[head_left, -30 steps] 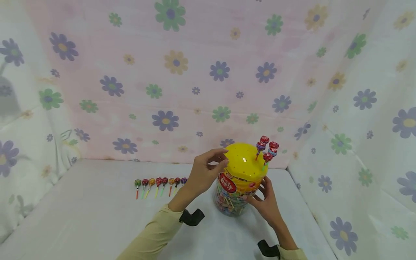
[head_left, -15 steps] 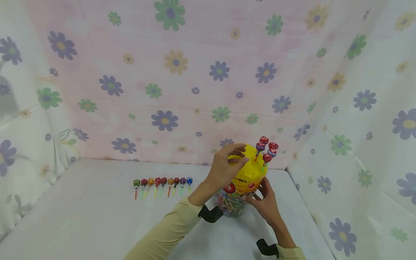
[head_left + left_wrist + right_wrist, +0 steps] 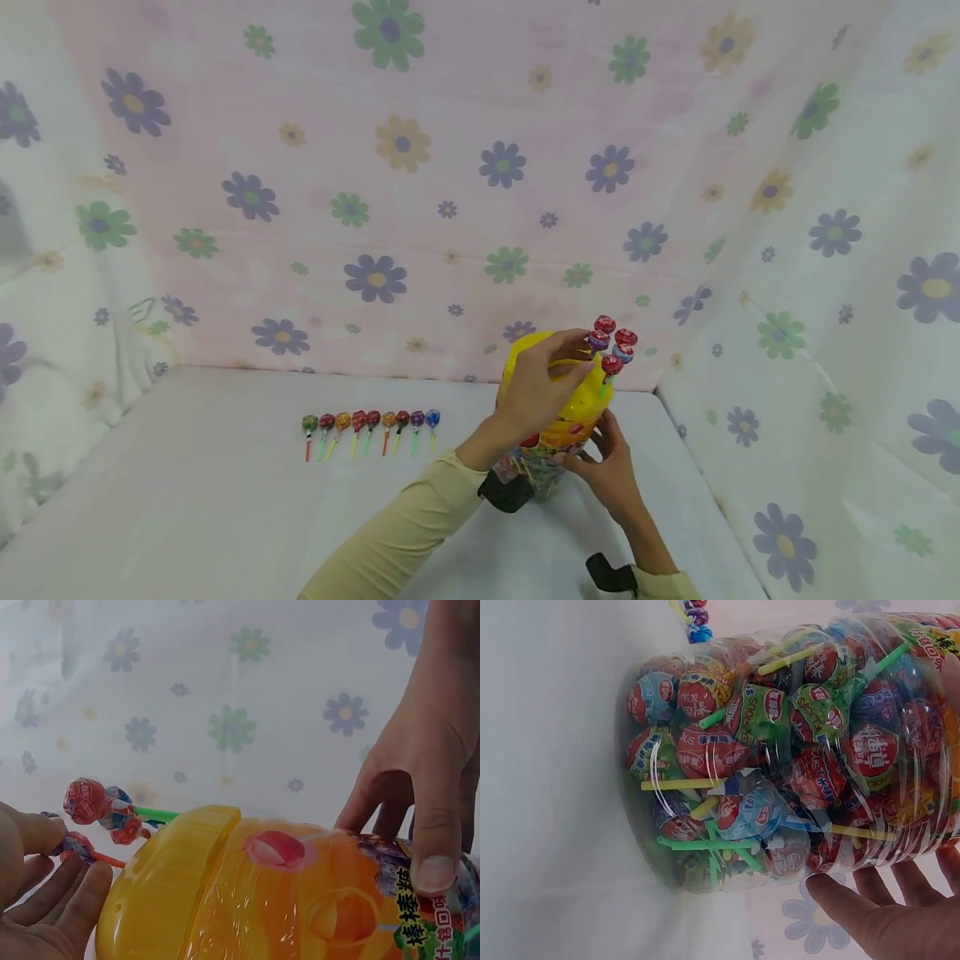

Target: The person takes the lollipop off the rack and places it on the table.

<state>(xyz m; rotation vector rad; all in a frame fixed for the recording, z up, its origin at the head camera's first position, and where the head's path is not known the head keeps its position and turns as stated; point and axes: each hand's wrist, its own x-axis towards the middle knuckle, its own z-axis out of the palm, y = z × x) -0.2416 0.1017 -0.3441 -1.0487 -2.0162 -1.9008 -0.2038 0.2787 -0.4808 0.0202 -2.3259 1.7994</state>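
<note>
A large clear jar [image 3: 727, 772] full of wrapped lollipops stands upright on the table, with a yellow lid [image 3: 517, 354]. Several lollipops [image 3: 612, 364] stick up from the lid's right side. My left hand [image 3: 536, 387] reaches over the lid, its bent fingers and thumb on either side of a purple-red lollipop [image 3: 75, 844]. In the left wrist view the thumb overlaps this candy's wrapper, while a gap shows between thumb and fingers. My right hand [image 3: 611, 471] holds the jar's right side, thumb on the front label and fingers spread round the side.
A row of several lollipops [image 3: 372, 419] lies on the white table [image 3: 225, 500], left of the jar, sticks toward me. Flowered cloth [image 3: 420, 208] hangs behind the table and along both sides.
My left hand has moved right across the lid, from its left edge to the upright lollipops. The right hand keeps its hold on the jar. The lollipop row has come fully into view.
</note>
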